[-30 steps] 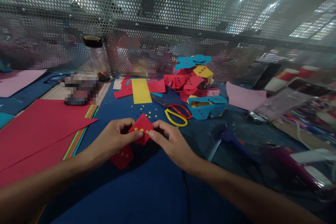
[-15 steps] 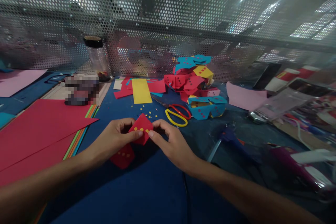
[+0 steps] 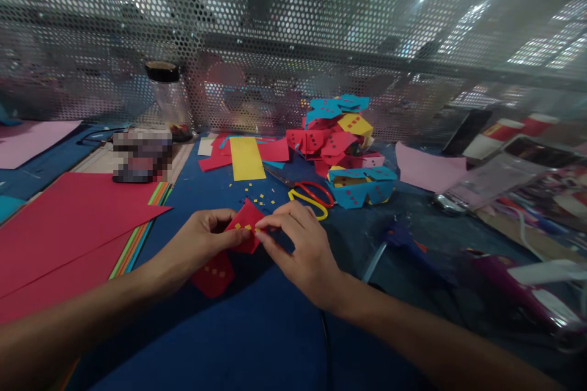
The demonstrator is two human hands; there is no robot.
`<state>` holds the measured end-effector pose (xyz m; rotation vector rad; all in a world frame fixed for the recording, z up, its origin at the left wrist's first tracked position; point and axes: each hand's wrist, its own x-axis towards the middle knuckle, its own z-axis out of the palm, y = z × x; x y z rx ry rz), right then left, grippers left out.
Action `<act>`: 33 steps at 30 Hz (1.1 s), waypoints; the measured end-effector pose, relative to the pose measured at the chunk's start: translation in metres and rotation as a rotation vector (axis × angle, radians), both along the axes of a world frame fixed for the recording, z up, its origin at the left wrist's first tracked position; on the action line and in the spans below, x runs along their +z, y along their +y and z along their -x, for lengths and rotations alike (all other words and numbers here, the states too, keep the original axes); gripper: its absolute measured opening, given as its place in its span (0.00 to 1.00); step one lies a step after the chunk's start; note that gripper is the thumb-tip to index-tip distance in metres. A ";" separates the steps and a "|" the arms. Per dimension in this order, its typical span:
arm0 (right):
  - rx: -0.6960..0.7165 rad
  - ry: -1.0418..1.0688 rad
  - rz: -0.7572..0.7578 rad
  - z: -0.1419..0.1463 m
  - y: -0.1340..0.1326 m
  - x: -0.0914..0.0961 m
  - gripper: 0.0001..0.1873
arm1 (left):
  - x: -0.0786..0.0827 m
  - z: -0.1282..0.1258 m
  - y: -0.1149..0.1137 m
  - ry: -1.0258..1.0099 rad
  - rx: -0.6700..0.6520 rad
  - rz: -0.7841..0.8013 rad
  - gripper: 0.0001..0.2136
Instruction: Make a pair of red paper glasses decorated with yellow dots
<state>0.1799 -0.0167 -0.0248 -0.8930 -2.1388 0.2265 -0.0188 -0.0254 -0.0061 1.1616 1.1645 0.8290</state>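
Note:
My left hand is closed on a folded red paper piece with a row of small yellow paper squares across its front. Its thumb presses the front near the squares. At the piece's right corner, my right hand has thumb and fingertips pinched together at the last yellow square; whether they grip the square or the corner is hard to tell. Another part in red paper with yellow squares hangs or lies under my left wrist. Loose yellow squares lie scattered just beyond the hands.
Scissors with red and yellow handles lie behind my right hand. Farther back are a yellow strip and a heap of dotted folded paper pieces. Red sheets lie left. A blue glue gun and its cable are right.
My right hand has shifted its grip: its fingers have come from behind the red paper to the front, pinching at the right-hand yellow square. My left hand keeps its hold.

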 end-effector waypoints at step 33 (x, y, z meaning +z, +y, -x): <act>0.024 0.160 0.174 0.002 0.000 -0.002 0.03 | 0.001 -0.001 0.000 -0.099 0.035 0.066 0.10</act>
